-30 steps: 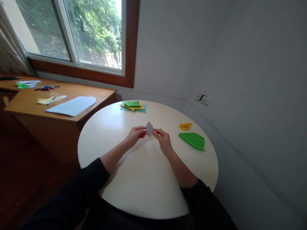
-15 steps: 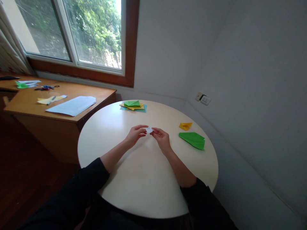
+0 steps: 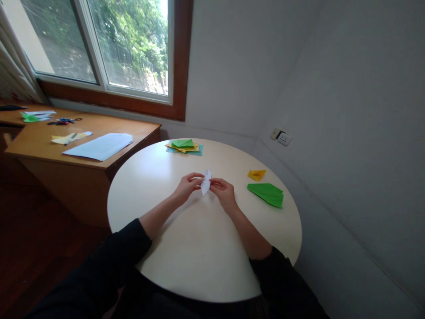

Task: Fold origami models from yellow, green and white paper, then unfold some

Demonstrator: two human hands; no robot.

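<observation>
Head view: left hand and right hand pinch white paper (green paper, yellow piece at right).

The round table bears a far paper stack and, right, a yellow paper and a green paper; the left desk holds a pale sheet and possibly scissors.

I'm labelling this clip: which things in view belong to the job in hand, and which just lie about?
In use:
folded white paper
left hand
right hand

Apparently just lying about:
green paper
yellow paper
paper pile
large pale sheet
</observation>
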